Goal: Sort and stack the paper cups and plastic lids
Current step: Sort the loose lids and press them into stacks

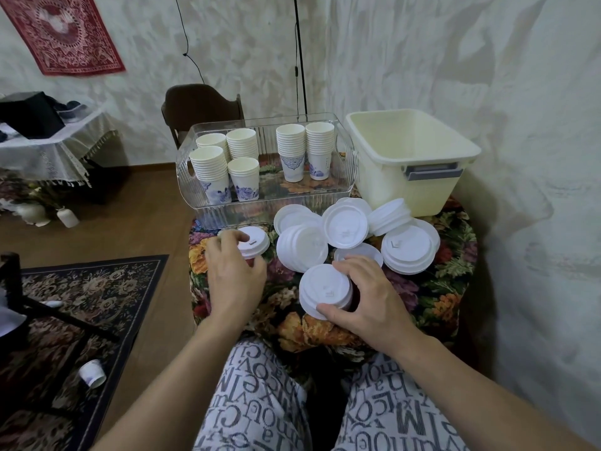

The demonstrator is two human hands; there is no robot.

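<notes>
The right hand has its grip closed around a short stack of lids, thumb at the near rim and fingers curled over the far edge, holding it just above the bench near its front edge. Beyond this stack lies the lid pile, loose white lids and small stacks overlapping one another in the middle of the floral cloth. Left of the pile, the left hand curls its fingers around a smaller lid stack, thumb on the near side, fingertips on the far rim. Behind the pile stands a clear bin holding six cup stacks, four at its left end and two at its right. Right of the clear bin, touching or almost touching it, sits a cream tub with a grey handle. One lone cup lies on its side on the rug, well left of the bench.
</notes>
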